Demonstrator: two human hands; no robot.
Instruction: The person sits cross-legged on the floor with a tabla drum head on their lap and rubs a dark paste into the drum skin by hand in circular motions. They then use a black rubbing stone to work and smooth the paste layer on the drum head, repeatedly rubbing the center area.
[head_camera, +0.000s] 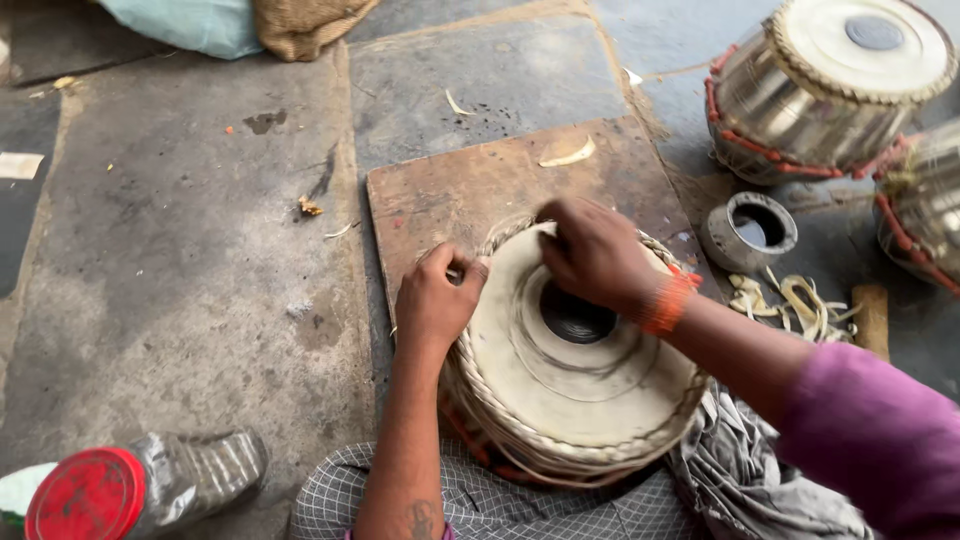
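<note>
It was a drum-maker's floor workshop: beside the worn wooden board (480, 190) on stone paving lay metal drums (820, 90), hide trimmings (800, 300) and a sack (305, 25).

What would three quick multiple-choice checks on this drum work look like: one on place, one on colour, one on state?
1. Where does the drum head sit?
A. against the person's lap, over the wooden board
B. on a shelf
C. inside a sack

2. What colour is the jar lid?
A. blue
B. red
C. white

3. How do the hands stand?
A. both lifted clear
B. one behind the back
C. both on the drum's far rim

Answers:
1 A, the drum rests at the checked cloth over the board's near end.
2 B, the lid is plainly red.
3 C, the left hand and right hand both press the braided edge.
</note>
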